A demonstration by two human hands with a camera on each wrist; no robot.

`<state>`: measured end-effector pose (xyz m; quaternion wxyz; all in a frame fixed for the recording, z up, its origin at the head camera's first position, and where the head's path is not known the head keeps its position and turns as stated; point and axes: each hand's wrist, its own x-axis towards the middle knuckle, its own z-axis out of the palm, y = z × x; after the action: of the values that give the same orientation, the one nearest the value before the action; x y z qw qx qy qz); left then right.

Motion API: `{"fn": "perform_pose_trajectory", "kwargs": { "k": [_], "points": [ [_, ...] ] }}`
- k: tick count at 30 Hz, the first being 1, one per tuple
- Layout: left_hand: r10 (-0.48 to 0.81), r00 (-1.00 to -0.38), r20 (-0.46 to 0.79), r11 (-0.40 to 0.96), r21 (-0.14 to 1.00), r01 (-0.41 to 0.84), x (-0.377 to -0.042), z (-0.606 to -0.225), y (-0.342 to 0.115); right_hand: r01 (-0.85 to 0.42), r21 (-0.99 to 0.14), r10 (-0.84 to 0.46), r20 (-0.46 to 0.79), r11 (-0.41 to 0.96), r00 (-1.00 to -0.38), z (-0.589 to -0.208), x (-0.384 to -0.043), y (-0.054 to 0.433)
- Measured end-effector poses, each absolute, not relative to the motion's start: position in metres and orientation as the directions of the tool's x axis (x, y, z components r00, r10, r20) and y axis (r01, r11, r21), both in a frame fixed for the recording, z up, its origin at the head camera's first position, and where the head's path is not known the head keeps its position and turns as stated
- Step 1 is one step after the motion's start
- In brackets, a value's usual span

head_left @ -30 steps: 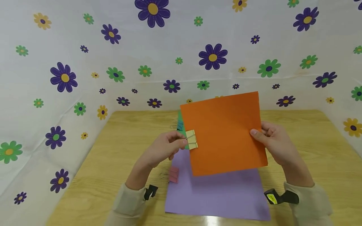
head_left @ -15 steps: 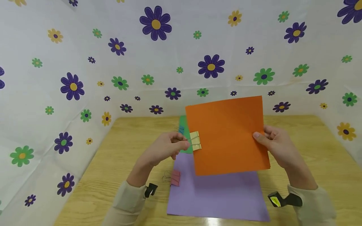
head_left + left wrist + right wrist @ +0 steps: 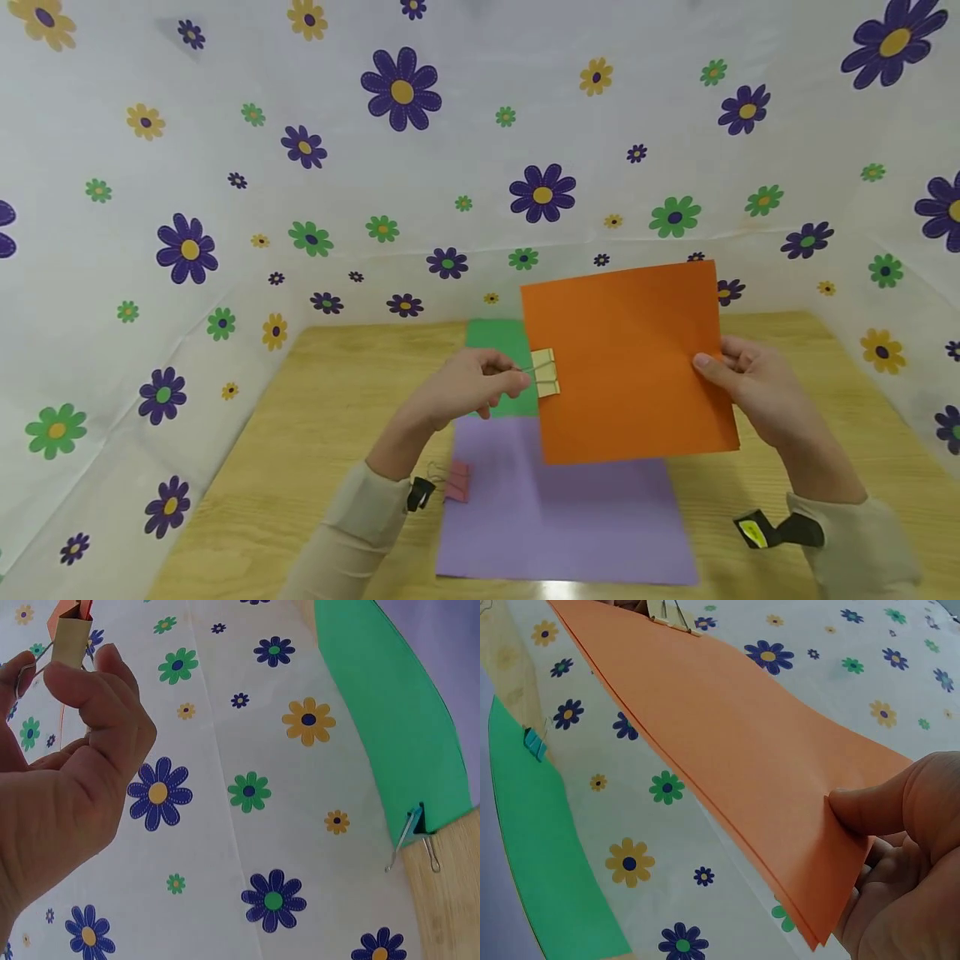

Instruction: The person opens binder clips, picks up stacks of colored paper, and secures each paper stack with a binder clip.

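Two or more orange paper sheets (image 3: 630, 367) are held up above the table, stacked with edges slightly offset in the right wrist view. My right hand (image 3: 761, 392) pinches their right edge, thumb (image 3: 870, 808) on the front face. A pale yellow binder clip (image 3: 546, 372) sits on their left edge. With thumb and fingers, my left hand (image 3: 472, 387) pinches its wire handles. Below lies a purple sheet (image 3: 577, 533) with a pink binder clip (image 3: 457, 482) on its left edge. Behind it is a green sheet (image 3: 495, 342), carrying a teal binder clip (image 3: 420, 821) that the left hand hides in the head view.
The wooden table (image 3: 360, 392) extends to both sides of the papers. A white cloth (image 3: 315, 75) printed with flowers rises along the table's back and sides. Each wrist wears a dark strapped device (image 3: 776, 530).
Both hands and the orange sheets have shifted to the right, uncovering more of the green sheet. The left hand has come over the teal clip in the head view. Both grips stay the same.
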<state>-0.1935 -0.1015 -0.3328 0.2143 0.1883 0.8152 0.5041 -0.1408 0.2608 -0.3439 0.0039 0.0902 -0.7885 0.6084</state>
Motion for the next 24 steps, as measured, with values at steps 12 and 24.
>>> {"fn": "perform_pose_trajectory", "kwargs": {
  "k": [12, 24],
  "points": [
    [0.553, -0.805, -0.214, 0.464, 0.882, 0.084, -0.210, -0.335, -0.050, -0.104, -0.944, -0.112, 0.072, 0.312, -0.991, -0.359, -0.140, 0.309],
    [0.552, -0.789, -0.270, 0.441, 0.898, 0.001, -0.224, -0.365, 0.000, -0.007, -0.884, -0.044, -0.015, 0.468, -0.999, -0.374, -0.142, 0.349]
  ]
}}
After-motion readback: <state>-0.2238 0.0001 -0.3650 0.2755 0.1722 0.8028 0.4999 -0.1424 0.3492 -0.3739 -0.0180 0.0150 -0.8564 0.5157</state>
